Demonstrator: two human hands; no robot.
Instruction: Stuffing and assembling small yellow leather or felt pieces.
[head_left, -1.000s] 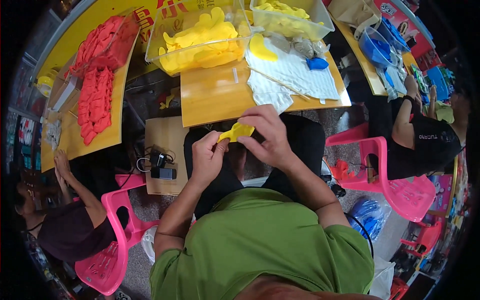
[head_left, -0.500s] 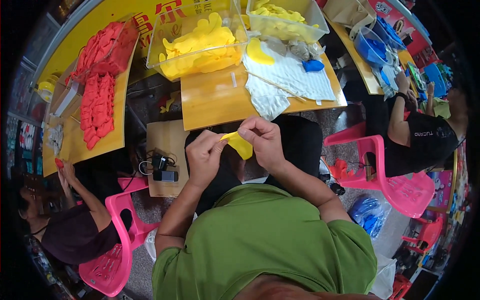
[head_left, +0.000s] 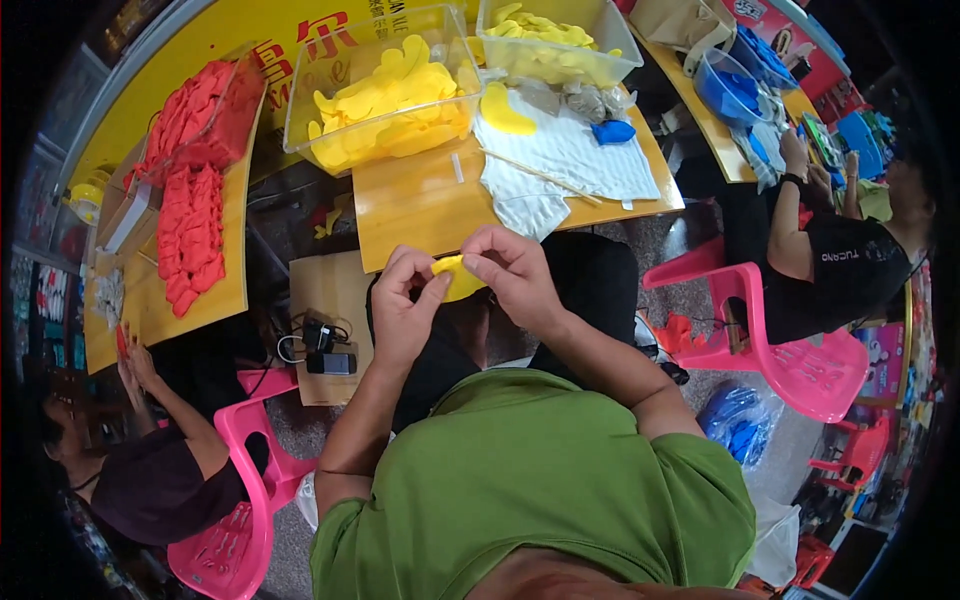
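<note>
Over my lap, just in front of the table edge, I hold a small yellow cloth-like piece [head_left: 461, 283] between both hands. My left hand [head_left: 406, 308] pinches its left end with thumb and fingertips. My right hand [head_left: 517, 282] grips its upper right edge the same way. The piece bows into a curve below the fingers, and part of it is hidden by them. On the table [head_left: 405, 205] ahead lies a banana-shaped yellow piece [head_left: 506, 110], on a white striped cloth [head_left: 600, 160] with a thin stick [head_left: 540, 174] across it.
Clear bins of yellow pieces, a left bin [head_left: 385, 105] and a right bin [head_left: 555, 45], stand at the table's back. Red stuffed pieces [head_left: 190, 235] cover a side table. Co-workers sit left [head_left: 150, 470] and right [head_left: 850, 250], by pink chairs [head_left: 750, 330]. A blue pouch-like piece [head_left: 613, 132] lies on the cloth.
The yellow piece hung down as a flap before; now it is shorter and curved between my fingers. My hands are slightly lower left with the fingers bent more. The view has shifted a little.
</note>
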